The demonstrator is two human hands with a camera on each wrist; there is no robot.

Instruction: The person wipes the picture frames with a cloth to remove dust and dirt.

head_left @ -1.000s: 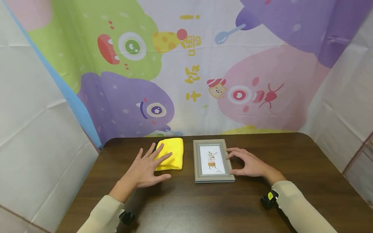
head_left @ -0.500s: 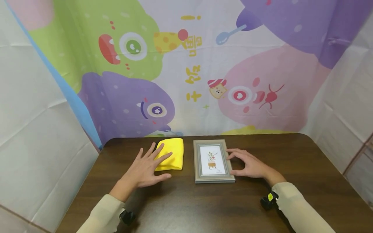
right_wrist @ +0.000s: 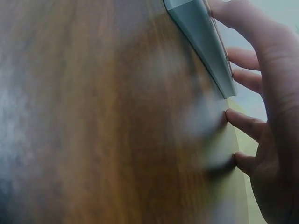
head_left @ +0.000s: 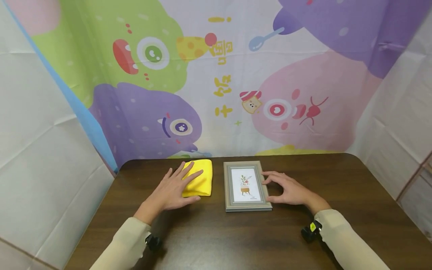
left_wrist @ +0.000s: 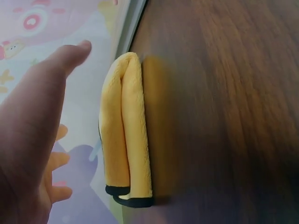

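Note:
A folded yellow cloth (head_left: 201, 183) with dark edging lies on the table left of centre. My left hand (head_left: 170, 191) is held over its left part with fingers spread, covering some of it. In the left wrist view a gap shows between the hand (left_wrist: 35, 116) and the folded cloth (left_wrist: 122, 135). To the right, a grey-beige picture frame (head_left: 230, 189) with a potted-plant print lies flat, face up. My right hand (head_left: 288, 189) rests at its right edge, thumb and fingertips on the border. In the right wrist view, two other fingertips touch the table beside the frame (right_wrist: 198, 39).
The dark wooden table (head_left: 236, 240) ends at the back against a cartoon-printed curtain (head_left: 229, 138). Pale sheets hang on both sides, the left sheet (head_left: 44, 150) and the right sheet (head_left: 395, 150). Each wrist bears a small black camera, such as the left camera (head_left: 153, 242).
My left hand has shifted slightly right and away from me, further over the yellow cloth. My right hand, the cloth and the picture frame stay where they were.

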